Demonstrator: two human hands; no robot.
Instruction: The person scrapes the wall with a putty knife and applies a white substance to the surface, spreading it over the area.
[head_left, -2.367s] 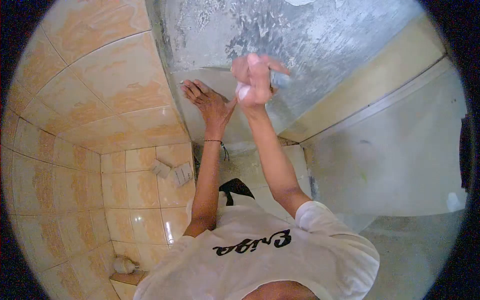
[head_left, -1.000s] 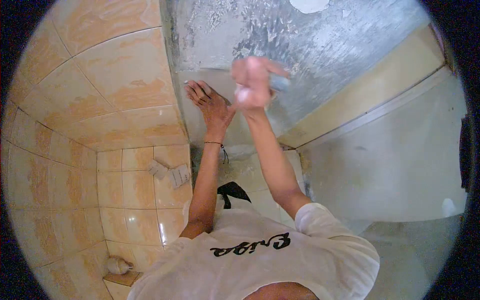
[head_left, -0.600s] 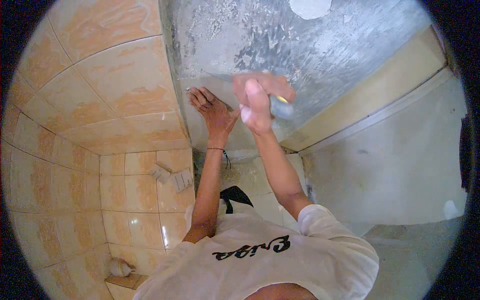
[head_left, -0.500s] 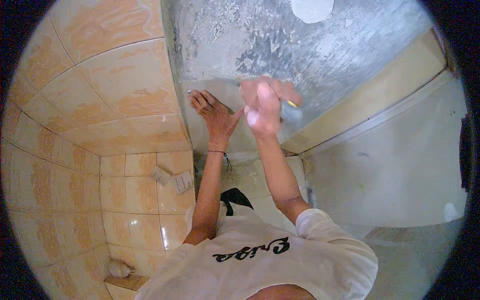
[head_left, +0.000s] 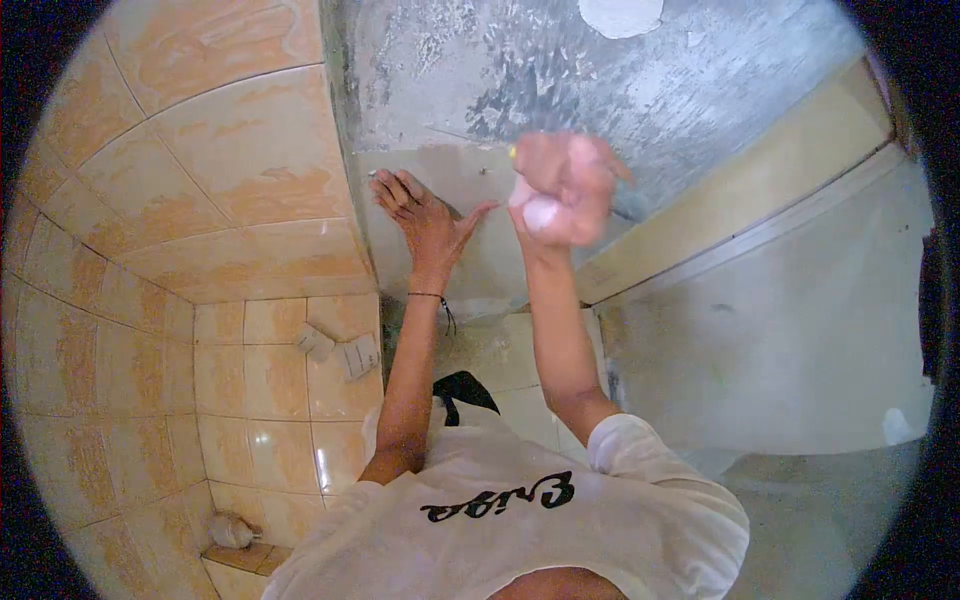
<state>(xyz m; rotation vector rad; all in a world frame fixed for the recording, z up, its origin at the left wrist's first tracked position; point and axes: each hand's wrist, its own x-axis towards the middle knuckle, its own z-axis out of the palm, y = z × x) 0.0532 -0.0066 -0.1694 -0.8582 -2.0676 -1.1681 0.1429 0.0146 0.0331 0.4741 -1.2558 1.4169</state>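
Note:
My left hand (head_left: 418, 225) lies against a smooth grey panel (head_left: 485, 265) on the wall, its thumb stretched out to the right. Its fingertips are at the left side of the panel, close to the tiled wall. A small pale bit shows by the index finger side. To the right, my right hand (head_left: 565, 190) is raised in front of the wall, closed and smeared by motion. A small yellow tip shows at its upper left and a dark end at its lower right; I cannot tell what tool it grips.
Rough grey plaster (head_left: 430, 60) with a white patch (head_left: 620, 12) covers the wall above. Orange-patterned tiles (head_left: 250, 150) line the left side. A cream ledge (head_left: 740, 195) slants along the right. Two small pale pieces (head_left: 358, 355) lie on the tiles below left.
My right hand has turned and shifted slightly right, and the yellow tip has swung from its right side to its upper left. My left hand stays nearly in place.

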